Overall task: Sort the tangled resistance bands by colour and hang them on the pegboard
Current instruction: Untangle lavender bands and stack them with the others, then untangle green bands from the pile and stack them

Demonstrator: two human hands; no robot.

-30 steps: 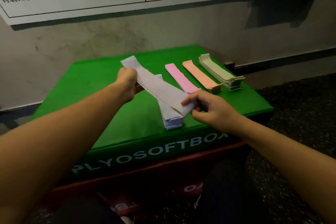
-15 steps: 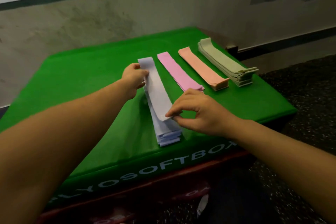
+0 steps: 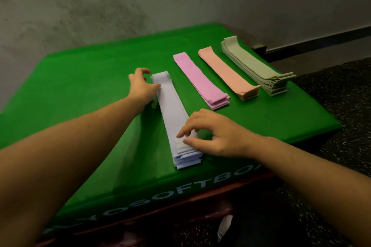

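A stack of lavender resistance bands [image 3: 173, 110] lies lengthwise in the middle of the green soft box [image 3: 80, 90]. My left hand [image 3: 140, 87] is at the stack's far end, with its fingers apart and the thumb touching the top band's edge. My right hand [image 3: 213, 134] rests its spread fingertips on the stack's near end, gripping nothing. To the right lie three more sorted stacks: pink [image 3: 198, 80], peach [image 3: 226, 72] and sage green [image 3: 255, 64]. No pegboard is in view.
The box stands against a grey wall [image 3: 140, 6]. Its front face carries white lettering [image 3: 180, 190]. Black speckled floor [image 3: 341, 156] runs along the right side. The box top left of the lavender stack is bare green.
The lavender band I held stretched between both hands now lies flat on the lavender stack. Both hands have let go and rest at its ends. The view has tilted down.
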